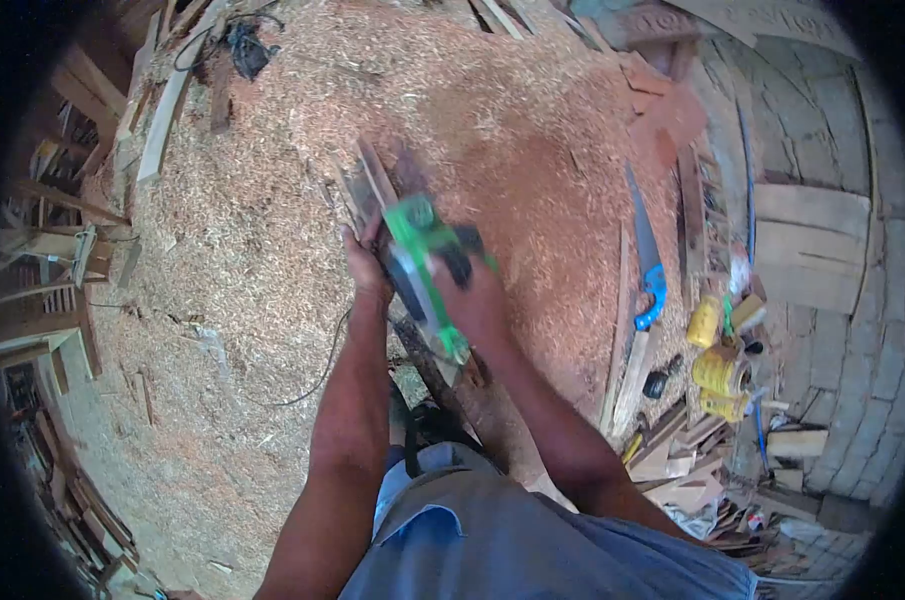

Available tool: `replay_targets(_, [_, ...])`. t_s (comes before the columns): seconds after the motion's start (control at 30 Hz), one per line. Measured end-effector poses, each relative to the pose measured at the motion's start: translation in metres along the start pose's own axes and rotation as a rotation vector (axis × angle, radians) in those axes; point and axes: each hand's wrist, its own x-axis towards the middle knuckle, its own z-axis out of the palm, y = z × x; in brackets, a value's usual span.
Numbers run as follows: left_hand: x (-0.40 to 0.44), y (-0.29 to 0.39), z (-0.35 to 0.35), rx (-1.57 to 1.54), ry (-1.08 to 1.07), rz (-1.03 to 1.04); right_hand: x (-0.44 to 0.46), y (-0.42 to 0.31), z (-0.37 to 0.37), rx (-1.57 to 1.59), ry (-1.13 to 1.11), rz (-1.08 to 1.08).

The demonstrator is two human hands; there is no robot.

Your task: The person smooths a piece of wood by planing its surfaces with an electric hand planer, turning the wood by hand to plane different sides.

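Note:
A green electric hand planer [409, 222], smeared by motion, lies lengthwise over a narrow wooden board [375, 172]. My right hand [470, 298] is closed round the planer's dark handle. Just left of the tool, my left hand [365, 262] grips the edge of the wood, thumb out to the side and fingers partly hidden. The board's far end sticks out beyond the planer. Below the planer, a darker timber [437, 385] runs back toward my legs.
Shavings [242, 250] cover the floor. To the right lie a blue-handled handsaw [646, 250], yellow containers [717, 370] and a dark round object [655, 384]. Offcuts [672, 465] are heaped near a block wall [842, 400]. A thin cable [322, 378] curves at left, near stacked wood [57, 245].

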Motion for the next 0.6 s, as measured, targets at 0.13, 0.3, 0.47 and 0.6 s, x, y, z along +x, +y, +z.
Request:
replay_targets(0.13, [0.004, -0.002, 0.0, -0.06, -0.035, -0.011, -0.185, 0.103, -0.041, 0.083, 0.0, 0.136])
replay_targets(0.3, [0.007, -0.004, 0.0, -0.044, -0.036, -0.023, -0.214, 0.104, -0.051, -0.083, 0.013, 0.214])
replay_targets(0.47, [0.005, 0.0, -0.001, -0.106, -0.054, -0.044, -0.114, 0.068, -0.018, 0.034, 0.061, 0.093])
replay_targets(0.6, [0.008, -0.005, -0.012, -0.031, -0.033, -0.038, -0.011, 0.011, 0.009, -0.019, 0.066, 0.07])
